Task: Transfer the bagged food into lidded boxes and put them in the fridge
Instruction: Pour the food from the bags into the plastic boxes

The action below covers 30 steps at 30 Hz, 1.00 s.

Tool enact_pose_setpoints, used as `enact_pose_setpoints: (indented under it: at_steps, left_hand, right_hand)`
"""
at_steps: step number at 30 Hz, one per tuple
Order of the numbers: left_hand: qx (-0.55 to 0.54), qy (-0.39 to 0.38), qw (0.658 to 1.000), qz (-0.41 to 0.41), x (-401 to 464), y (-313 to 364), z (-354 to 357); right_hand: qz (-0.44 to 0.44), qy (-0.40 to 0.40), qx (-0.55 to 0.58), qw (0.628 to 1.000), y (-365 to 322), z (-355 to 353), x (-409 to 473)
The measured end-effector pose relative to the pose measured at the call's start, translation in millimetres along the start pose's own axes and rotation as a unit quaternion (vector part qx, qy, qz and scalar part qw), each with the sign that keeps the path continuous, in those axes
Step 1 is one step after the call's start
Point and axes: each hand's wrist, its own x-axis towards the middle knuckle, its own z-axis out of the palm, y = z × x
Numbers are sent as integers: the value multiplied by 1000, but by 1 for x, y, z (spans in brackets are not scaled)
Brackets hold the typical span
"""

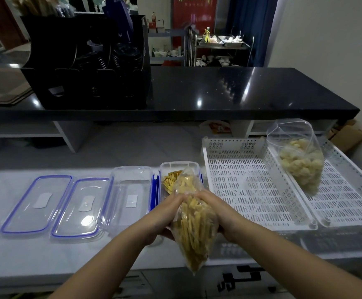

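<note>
Bagged food first: clear bag of yellow strips (194, 225) is held up over the near edge of the white counter (24, 255), tilted so its open mouth points away into the right-hand clear box (181, 169); bottom corner of the bag hangs toward the camera, past the counter edge. Left hand (165, 214) clamps the bag's left side, right hand (216, 212) clamps the right side, both closed on the plastic around mid-length, fingertips meeting near the top of the bag. Some yellow strips (170, 180) already lie in that box at its left side; most of the load sits in the bag (how full the box is beyond the bag can't be judged, bag covers it). Just left of it stands a second clear box (130, 190), nothing visible inside, blue latches between the two. Further left, two clear lids with blue seals lie flat on the counter side by side: near lid (83, 208) touching or overlapping the second box, far lid (37, 203) beside it. Right of the boxes, two white perforated baskets sit side by side: left basket (251, 190) holds nothing visible, right basket (348, 197) holds a second clear bag of pale lumpy food (300, 162), standing upright against the divider wall, mouth open at top. Black raised shelf (240, 89) runs behind, with a black organizer (85, 61) on its left.
</note>
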Motion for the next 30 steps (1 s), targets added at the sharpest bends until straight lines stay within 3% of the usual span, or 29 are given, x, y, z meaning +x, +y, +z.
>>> enact_pose_setpoints:
  at_steps: [6,15,21,25,30]
  left_hand:
    - [-32,-32,999,12,-4,7,9]
    - [-234,-27,972,2,8,15,54]
    - [-342,28,939,-20,20,23,70]
    - [-392,69,917,-36,28,27,75]
    - [-387,93,917,-9,36,31,85]
  right_hand:
    - [-24,-20,-31,999,-10,-14,-9]
    - [25,-81,-130,988,-39,-69,4]
    - [63,-79,-60,993,-44,-91,21]
    - [35,-47,15,998,-30,-99,25]
    - [-20,-4,72,997,-15,-111,10]
